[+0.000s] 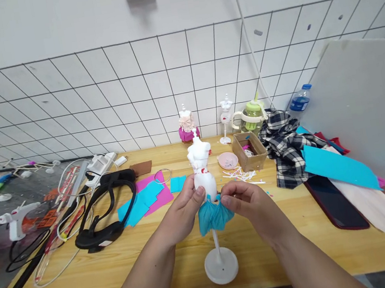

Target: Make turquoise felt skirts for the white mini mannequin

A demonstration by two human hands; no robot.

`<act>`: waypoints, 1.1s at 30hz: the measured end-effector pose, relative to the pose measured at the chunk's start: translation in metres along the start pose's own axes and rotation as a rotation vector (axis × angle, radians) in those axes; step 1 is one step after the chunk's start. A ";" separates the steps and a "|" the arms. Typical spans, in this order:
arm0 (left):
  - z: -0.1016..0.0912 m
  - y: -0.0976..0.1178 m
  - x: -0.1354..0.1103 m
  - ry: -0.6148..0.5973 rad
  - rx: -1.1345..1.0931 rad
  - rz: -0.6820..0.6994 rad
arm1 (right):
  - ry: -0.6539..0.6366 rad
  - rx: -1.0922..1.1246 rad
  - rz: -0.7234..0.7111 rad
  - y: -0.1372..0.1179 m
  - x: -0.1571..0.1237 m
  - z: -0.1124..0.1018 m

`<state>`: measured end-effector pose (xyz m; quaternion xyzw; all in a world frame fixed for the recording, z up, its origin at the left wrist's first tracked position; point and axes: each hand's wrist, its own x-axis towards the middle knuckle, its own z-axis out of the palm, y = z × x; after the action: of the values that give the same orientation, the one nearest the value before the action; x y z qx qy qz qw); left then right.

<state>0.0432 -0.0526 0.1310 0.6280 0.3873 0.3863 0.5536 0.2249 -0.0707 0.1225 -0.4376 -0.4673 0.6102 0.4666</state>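
Observation:
A small white mannequin torso stands on a thin pole with a round white base near the table's front edge. A gathered teal fabric skirt hangs around its hips. My left hand pinches the skirt's top edge against the mannequin's waist from the left. My right hand pinches the skirt's top edge from the right, fingers closed on the fabric.
Teal and pink felt pieces and a black headband device lie left. A white glue gun rests far left. A pink bowl, cardboard box, plaid cloth, dark phone and felt sheets lie right. Two dressed mannequins stand at the wall.

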 end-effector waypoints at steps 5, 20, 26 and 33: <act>0.001 -0.002 -0.001 -0.017 -0.022 0.014 | 0.002 -0.034 0.009 0.002 0.000 -0.001; 0.004 -0.004 0.000 -0.002 -0.032 0.019 | 0.173 -0.190 -0.289 0.007 -0.007 0.005; 0.009 -0.003 0.001 -0.012 -0.108 0.018 | 0.231 -0.057 -0.301 0.018 -0.006 0.009; 0.012 -0.002 0.002 0.014 -0.058 0.023 | 0.306 -0.030 -0.325 0.026 -0.007 0.011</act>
<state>0.0552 -0.0554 0.1282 0.6134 0.3723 0.4081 0.5645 0.2110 -0.0828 0.0994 -0.4509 -0.4644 0.4465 0.6179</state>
